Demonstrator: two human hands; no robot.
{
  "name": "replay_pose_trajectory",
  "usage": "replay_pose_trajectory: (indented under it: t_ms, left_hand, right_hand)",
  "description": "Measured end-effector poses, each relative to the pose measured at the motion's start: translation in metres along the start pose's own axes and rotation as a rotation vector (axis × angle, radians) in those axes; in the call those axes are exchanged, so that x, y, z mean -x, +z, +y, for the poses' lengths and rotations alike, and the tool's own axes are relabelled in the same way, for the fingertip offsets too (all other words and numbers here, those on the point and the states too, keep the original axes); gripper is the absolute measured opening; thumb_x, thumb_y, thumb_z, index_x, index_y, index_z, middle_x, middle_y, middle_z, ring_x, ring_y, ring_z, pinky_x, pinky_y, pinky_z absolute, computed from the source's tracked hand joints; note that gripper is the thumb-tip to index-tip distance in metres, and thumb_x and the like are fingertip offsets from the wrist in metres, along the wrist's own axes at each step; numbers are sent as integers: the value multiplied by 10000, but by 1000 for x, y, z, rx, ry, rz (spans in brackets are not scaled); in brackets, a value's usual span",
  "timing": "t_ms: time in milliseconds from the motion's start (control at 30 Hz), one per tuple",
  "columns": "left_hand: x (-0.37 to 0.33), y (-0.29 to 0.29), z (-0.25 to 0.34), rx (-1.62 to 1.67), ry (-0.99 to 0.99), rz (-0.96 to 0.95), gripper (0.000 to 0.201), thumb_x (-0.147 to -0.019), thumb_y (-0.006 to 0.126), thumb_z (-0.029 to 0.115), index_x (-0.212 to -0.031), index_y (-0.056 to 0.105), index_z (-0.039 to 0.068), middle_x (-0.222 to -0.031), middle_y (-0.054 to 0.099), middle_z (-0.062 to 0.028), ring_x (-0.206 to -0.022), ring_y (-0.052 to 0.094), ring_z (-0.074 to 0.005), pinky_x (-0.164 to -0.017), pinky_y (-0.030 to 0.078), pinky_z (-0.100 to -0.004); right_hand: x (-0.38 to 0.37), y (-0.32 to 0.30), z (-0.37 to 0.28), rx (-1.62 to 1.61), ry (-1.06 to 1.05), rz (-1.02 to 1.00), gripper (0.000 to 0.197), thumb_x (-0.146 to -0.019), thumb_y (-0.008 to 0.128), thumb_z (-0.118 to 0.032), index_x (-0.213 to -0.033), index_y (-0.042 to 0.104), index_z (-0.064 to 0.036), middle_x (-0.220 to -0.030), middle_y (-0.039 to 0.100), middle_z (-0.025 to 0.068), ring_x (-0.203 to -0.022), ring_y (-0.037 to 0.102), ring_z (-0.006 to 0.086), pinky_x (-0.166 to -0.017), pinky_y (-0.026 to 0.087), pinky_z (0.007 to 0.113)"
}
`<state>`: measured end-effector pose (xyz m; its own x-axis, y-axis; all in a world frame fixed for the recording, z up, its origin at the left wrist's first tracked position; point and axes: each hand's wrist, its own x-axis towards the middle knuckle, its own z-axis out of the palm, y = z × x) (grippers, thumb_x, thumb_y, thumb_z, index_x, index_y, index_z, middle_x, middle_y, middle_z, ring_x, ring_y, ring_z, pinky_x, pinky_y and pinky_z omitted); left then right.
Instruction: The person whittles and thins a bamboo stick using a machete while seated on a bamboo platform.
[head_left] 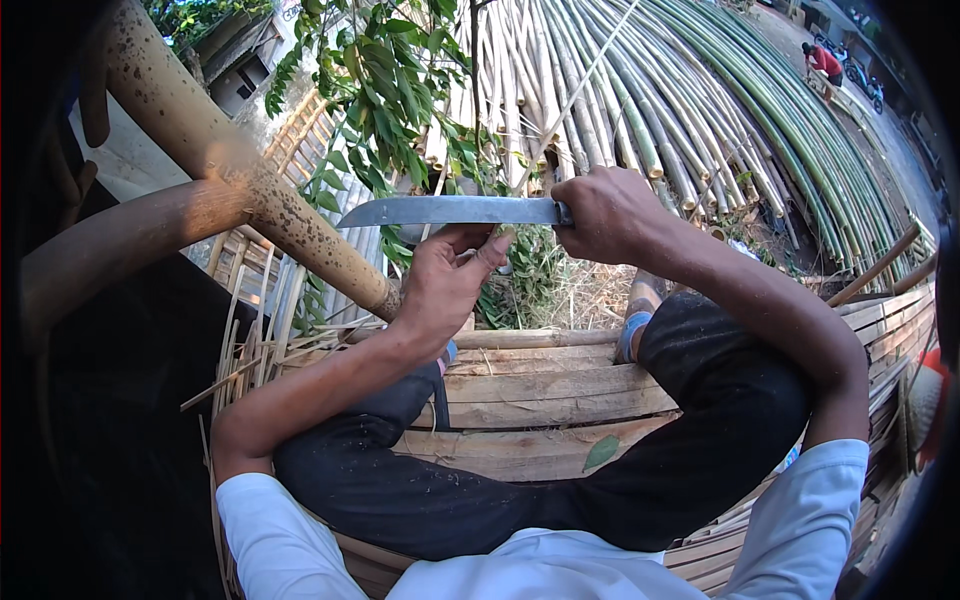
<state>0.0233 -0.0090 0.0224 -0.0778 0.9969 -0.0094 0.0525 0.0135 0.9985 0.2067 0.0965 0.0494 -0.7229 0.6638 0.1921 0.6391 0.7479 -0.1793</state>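
Note:
My right hand (610, 215) is closed around the handle of a large knife (450, 210). Its long grey blade lies level, with the tip pointing left. Just below the blade, my left hand (450, 280) is closed, thumb against fingers. A thin, pale bamboo strip (585, 80) slants down from the top, passes the blade and lines up with the left thumb and fingers; its lower end is hidden there. Both hands are held in front of me, above and beyond my knees.
I sit on a bamboo slat platform (540, 410). Thick bamboo poles (300, 230) cross on the left, beside loose strips (245, 350). A leafy branch (385, 100) hangs ahead. Long bamboo poles (640, 110) lie stacked beyond. Far right, a person in red (825, 62) bends near motorbikes.

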Motion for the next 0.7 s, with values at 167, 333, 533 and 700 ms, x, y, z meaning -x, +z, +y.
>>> replay_pose_trajectory:
  t_ms: [167,333,533,700]
  left_hand:
    - [-2,1,-9,21,74,32,212,-895,637,197,-1054,605,60,-801,572,35,-547,357,15,-438,246,-155]
    - [0,-3,-11,18,-2,20,211,-900,630,189,-1065,599,61,-794,558,34,-548,363,13,-435,246,-155]
    - [0,2,-4,50,-100,-57,231,-910,613,208,-1069,561,47,-785,530,25,-549,368,7,-427,253,-147]
    - [-2,10,3,112,-91,-78,228,-925,590,215,-1059,537,40,-778,520,23,-545,352,4,-425,256,-144]
  right_hand:
    - [-3,6,12,31,2,33,118,-671,621,-143,-718,664,-44,-541,580,139,-520,595,329,-556,481,431]
    - [2,8,43,63,114,151,138,-713,595,-153,-684,647,-27,-526,578,132,-485,588,298,-549,473,435]
    - [9,12,88,-380,499,165,266,-779,532,-196,-671,625,28,-552,586,167,-490,584,280,-563,466,424]
    - [15,12,40,-102,63,123,146,-758,608,-181,-788,660,-48,-561,596,115,-502,599,281,-548,481,403]
